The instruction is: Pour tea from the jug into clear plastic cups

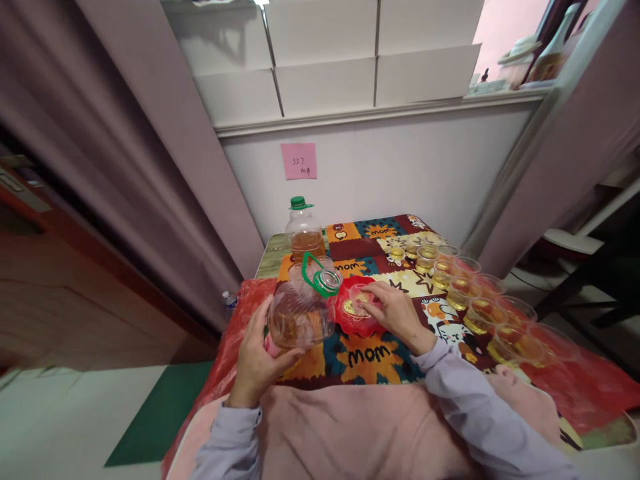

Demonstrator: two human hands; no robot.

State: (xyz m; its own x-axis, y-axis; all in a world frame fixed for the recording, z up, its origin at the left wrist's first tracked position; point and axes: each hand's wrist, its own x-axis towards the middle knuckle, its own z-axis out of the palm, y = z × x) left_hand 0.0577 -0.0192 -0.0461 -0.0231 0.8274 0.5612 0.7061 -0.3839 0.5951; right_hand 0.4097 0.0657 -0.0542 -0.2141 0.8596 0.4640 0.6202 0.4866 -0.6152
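My left hand (260,353) is wrapped round the lower side of a clear plastic jug (300,313) with amber liquid inside. The jug leans to the right, and its uncapped mouth with a green collar and handle points toward a red scalloped dish (355,327). My right hand (395,310) grips a small clear plastic cup (361,299) over the red dish. Whether the cup holds liquid is hard to make out. Rows of clear cups (463,293) with yellow liquid stand right of my right hand.
A second jug (306,237) with a green cap stands at the table's back left. A patterned cloth (370,357) covers the table, with red plastic sheeting (227,340) along the left edge. Behind is a wall bearing a pink note (299,161). A small bottle (229,300) shows beyond the left edge.
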